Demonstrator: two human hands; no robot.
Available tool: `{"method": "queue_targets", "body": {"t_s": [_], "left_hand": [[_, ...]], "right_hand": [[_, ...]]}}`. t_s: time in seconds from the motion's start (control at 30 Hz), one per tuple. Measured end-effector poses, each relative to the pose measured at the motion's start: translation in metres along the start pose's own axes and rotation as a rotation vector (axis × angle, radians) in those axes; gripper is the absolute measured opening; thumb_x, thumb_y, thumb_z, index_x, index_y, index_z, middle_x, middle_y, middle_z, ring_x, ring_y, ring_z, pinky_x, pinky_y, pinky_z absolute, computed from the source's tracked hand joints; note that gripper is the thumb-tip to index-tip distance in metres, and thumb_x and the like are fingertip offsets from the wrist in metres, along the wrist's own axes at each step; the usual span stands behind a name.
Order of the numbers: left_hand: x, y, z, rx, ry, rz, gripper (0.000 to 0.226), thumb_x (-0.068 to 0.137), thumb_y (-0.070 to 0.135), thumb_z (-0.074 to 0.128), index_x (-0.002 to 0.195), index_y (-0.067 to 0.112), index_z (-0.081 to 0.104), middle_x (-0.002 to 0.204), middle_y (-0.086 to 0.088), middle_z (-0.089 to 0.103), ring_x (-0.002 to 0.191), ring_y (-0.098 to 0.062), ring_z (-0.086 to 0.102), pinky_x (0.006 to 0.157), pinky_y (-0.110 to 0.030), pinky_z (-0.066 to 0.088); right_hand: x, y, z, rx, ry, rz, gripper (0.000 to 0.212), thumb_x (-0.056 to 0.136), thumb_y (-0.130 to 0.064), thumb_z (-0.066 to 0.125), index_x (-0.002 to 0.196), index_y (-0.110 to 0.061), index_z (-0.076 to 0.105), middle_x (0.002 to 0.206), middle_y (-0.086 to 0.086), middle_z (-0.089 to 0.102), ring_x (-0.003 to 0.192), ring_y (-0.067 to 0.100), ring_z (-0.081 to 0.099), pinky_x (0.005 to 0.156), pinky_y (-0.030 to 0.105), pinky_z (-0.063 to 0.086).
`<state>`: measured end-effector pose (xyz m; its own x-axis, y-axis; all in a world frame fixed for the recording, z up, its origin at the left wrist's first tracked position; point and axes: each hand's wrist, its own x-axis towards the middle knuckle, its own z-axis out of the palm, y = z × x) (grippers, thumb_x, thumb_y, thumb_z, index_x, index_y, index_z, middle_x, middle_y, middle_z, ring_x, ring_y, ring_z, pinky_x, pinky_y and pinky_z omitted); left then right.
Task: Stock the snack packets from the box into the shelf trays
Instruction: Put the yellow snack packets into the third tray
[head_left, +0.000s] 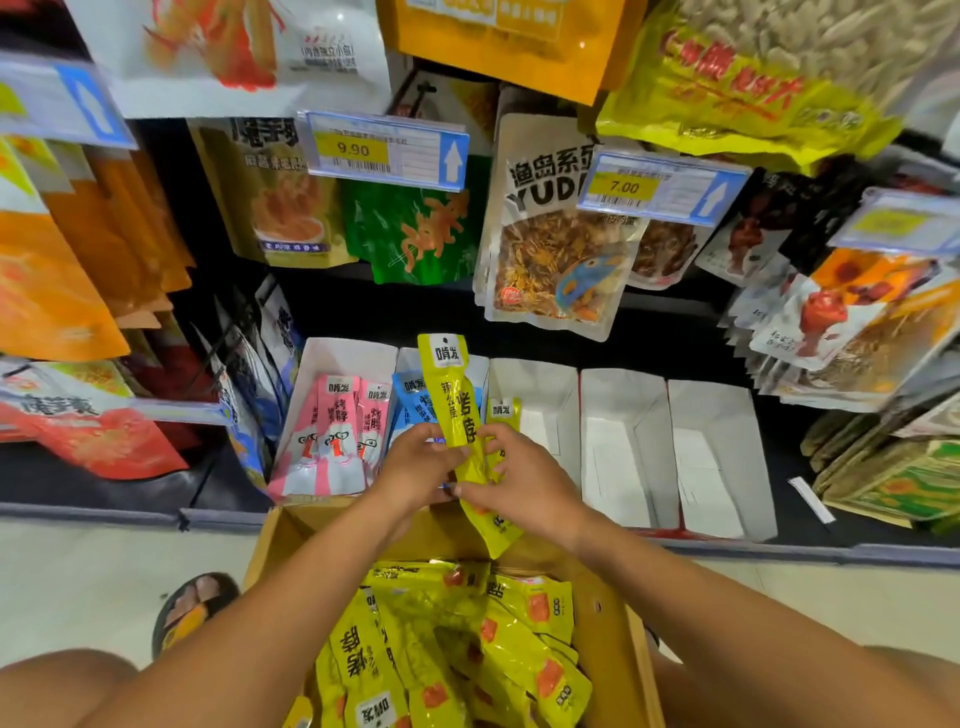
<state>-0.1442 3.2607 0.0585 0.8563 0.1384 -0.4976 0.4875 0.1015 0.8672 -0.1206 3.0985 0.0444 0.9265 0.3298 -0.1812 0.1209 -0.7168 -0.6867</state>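
Shop shelving fills the background, hung with big snack bags and blue-edged price tags (384, 150), and the cardboard box (608, 639) stands on the pale floor right against the bottom shelf (831, 553). That spot looks chosen so each lift from box to shelf is short. Inside the box lies a loose heap of yellow packets (457, 649), which suggests most of the stocking is still to do. Just beyond the box's far wall runs a row of white trays. The tray of pink packets (337, 431) is off its far left corner, with the tray of blue packets (410, 400) next to it. The third tray (545, 400) is straight ahead of the box, and two bare trays (623, 441) sit past its far right corner. Above the box's far edge both hands are closed on the held packets (452, 395). The left hand (415, 462) pinches them at the middle and the right hand (519, 478) grips lower down. They are kept upright with the printed tops up, probably to square them into a neat stack that will drop into a tray facing the same way as the pink and blue ones. Another yellow top (503, 410) peeks out behind the right hand; whether it stands in the third tray or belongs to the grasp I cannot tell. A sandalled foot (192, 608) rests on the floor left of the box.
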Motion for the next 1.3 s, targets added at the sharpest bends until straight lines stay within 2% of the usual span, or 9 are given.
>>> {"method": "queue_targets", "body": {"t_s": [0.1,0.2,0.37,0.53,0.7,0.8,0.97,1.13,1.3], "left_hand": [[0.005,-0.005,-0.001,0.134,0.011,0.106,0.025,0.1,0.03,0.066,0.122,0.02,0.061,0.111,-0.006,0.07,0.09,-0.023,0.067,0.087,-0.051,0.058],[0.006,-0.021,-0.012,0.595,0.011,0.288,0.04,0.105,0.047,0.049,0.143,0.035,0.051,0.142,0.002,0.061,0.122,-0.026,0.061,0.097,-0.038,0.049],[0.016,-0.068,-0.037,1.214,-0.057,0.191,0.06,0.104,0.065,0.021,0.16,0.051,0.003,0.173,0.005,-0.001,0.159,-0.023,-0.008,0.127,-0.056,0.004],[0.016,-0.103,-0.047,1.538,-0.144,0.068,0.083,0.074,0.085,-0.016,0.149,0.052,-0.032,0.161,0.005,-0.036,0.148,-0.028,-0.037,0.12,-0.064,-0.017],[0.022,-0.125,-0.049,1.587,-0.077,0.191,0.077,0.092,0.084,0.004,0.146,0.05,-0.039,0.159,0.0,-0.04,0.149,-0.033,-0.035,0.119,-0.066,-0.016],[0.024,-0.131,-0.051,1.55,-0.019,0.266,0.081,0.095,0.084,0.019,0.161,0.045,-0.005,0.171,-0.008,0.004,0.156,-0.04,0.004,0.118,-0.069,0.003],[0.026,-0.133,-0.05,1.56,-0.021,0.254,0.08,0.088,0.088,0.001,0.144,0.05,-0.041,0.157,0.003,-0.045,0.147,-0.031,-0.04,0.113,-0.064,-0.029],[0.028,-0.131,-0.048,1.556,-0.031,0.223,0.08,0.086,0.089,-0.001,0.144,0.051,-0.041,0.157,0.002,-0.046,0.146,-0.032,-0.042,0.113,-0.065,-0.029],[0.029,-0.129,-0.048,1.585,-0.042,0.2,0.081,0.087,0.089,0.001,0.142,0.05,-0.044,0.157,0.002,-0.047,0.145,-0.033,-0.042,0.113,-0.065,-0.029]], "right_hand": [[0.005,-0.001,-0.003,-0.016,0.034,0.008,0.075,0.064,-0.065,0.071,0.132,-0.048,0.042,0.117,-0.017,0.057,0.098,0.011,0.066,0.079,0.042,0.06],[0.025,0.015,-0.012,-0.032,0.076,0.071,0.074,0.065,-0.066,0.069,0.132,-0.049,0.041,0.113,-0.011,0.059,0.081,0.014,0.071,0.075,0.041,0.06],[0.063,0.061,-0.026,-0.229,0.117,0.252,0.072,0.08,-0.064,0.067,0.141,-0.037,0.041,0.116,-0.003,0.06,0.074,0.01,0.062,0.079,0.033,0.051],[0.097,0.113,-0.006,-0.33,0.065,0.416,0.075,0.082,-0.067,0.059,0.146,-0.032,0.039,0.131,0.011,0.057,0.116,0.033,0.059,0.09,0.042,0.052],[0.118,0.144,0.02,-0.377,0.031,0.443,0.064,0.088,-0.054,0.057,0.143,-0.024,0.044,0.131,0.014,0.053,0.124,0.032,0.05,0.087,0.042,0.05],[0.127,0.162,0.034,-0.414,0.024,0.454,0.06,0.09,-0.05,0.058,0.141,-0.022,0.045,0.126,0.015,0.052,0.117,0.033,0.052,0.082,0.04,0.049],[0.132,0.182,0.048,-0.483,-0.02,0.488,0.051,0.093,-0.039,0.057,0.137,-0.016,0.046,0.122,0.017,0.051,0.103,0.034,0.057,0.072,0.035,0.045],[0.139,0.191,0.054,-0.58,-0.067,0.463,0.046,0.094,-0.034,0.053,0.135,-0.014,0.048,0.118,0.017,0.056,0.103,0.033,0.055,0.075,0.035,0.04],[0.147,0.198,0.058,-0.532,-0.13,0.498,0.067,0.091,-0.05,0.062,0.144,-0.016,0.038,0.13,0.019,0.053,0.114,0.037,0.056,0.086,0.042,0.051]]}}
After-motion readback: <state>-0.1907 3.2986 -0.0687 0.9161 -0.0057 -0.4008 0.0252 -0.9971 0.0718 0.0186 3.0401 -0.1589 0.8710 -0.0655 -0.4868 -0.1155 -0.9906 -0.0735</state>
